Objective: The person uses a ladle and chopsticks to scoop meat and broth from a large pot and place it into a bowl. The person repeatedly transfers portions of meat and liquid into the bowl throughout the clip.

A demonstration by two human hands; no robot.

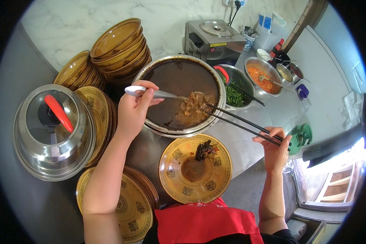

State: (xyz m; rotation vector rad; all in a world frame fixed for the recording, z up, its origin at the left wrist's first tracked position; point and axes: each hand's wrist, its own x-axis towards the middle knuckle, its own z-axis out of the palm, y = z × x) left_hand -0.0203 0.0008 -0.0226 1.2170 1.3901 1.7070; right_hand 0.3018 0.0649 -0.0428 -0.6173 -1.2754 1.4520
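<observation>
Left hand (133, 109) clenched on white-handled metal ladle (158, 94), bowl end in wide steel basin of dark brown broth (179, 77) mid-counter; right hand (274, 146) pinching long black chopsticks (242, 120), tips at braised meat chunks (193, 106) in basin's near right part. Yellow patterned ceramic bowl (217, 179) at near counter edge, holding little broth and dark meat piece. Risk: slippery meat dropping off tips, splashing steel counter (252, 110).

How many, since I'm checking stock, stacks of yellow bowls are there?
4 stacks: one behind the big pot, one left of that, one beside the glass lid, one at the lower edge. Others may be hidden.
</observation>
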